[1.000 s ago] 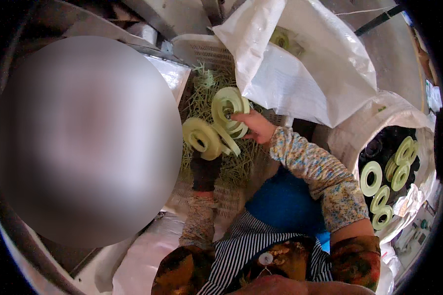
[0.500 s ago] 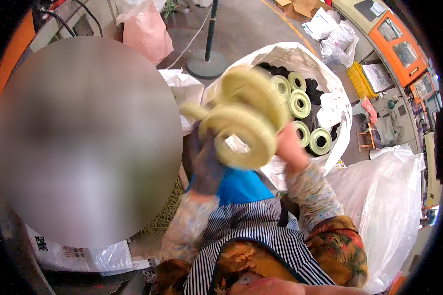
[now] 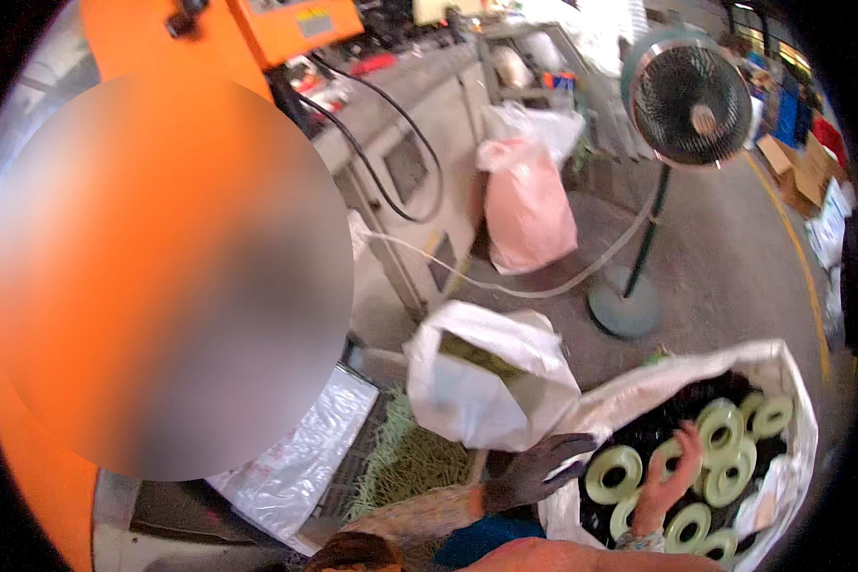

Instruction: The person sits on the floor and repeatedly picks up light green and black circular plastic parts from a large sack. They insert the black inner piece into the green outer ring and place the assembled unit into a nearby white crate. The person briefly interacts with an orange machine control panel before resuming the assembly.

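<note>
The bare right hand (image 3: pixel 667 484), fingers apart, is over pale green rings (image 3: pixel 729 496) in the near right sack (image 3: pixel 620 393); the gloved left hand (image 3: pixel 532 474), blurred, seems open-fingered.

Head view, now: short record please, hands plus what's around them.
left hand: dark-gloved hand, open, at the near side of the large white sack
right hand: bare hand, open, over pale green rings; contact unclear
large sack contents: rings on black pieces
left of gloved hand: green strips
background: standing fan
</note>
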Demonstrator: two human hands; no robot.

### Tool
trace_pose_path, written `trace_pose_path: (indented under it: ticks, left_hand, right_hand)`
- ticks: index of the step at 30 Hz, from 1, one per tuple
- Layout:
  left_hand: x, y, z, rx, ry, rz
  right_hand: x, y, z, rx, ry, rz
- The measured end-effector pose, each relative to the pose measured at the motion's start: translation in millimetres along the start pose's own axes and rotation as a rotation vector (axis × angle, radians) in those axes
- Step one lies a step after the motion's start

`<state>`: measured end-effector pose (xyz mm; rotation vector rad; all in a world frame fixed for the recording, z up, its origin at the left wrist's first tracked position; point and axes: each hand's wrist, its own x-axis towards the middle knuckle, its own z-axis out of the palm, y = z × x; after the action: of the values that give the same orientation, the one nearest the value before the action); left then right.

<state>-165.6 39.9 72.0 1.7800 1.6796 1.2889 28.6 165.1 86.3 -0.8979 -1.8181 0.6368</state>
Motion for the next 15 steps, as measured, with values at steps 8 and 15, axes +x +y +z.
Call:
trace_pose_path:
  ticks: [8,15]
  left_hand:
    - [-47,204,-289,1.018,0.412,-0.332]
    - [-55,447,-453,1.818,0.734,-0.377]
  right_hand:
    - [145,-221,51,0.127,-0.648,-0.441]
    - [296,-435,103,0.372,-0.772,-0.488]
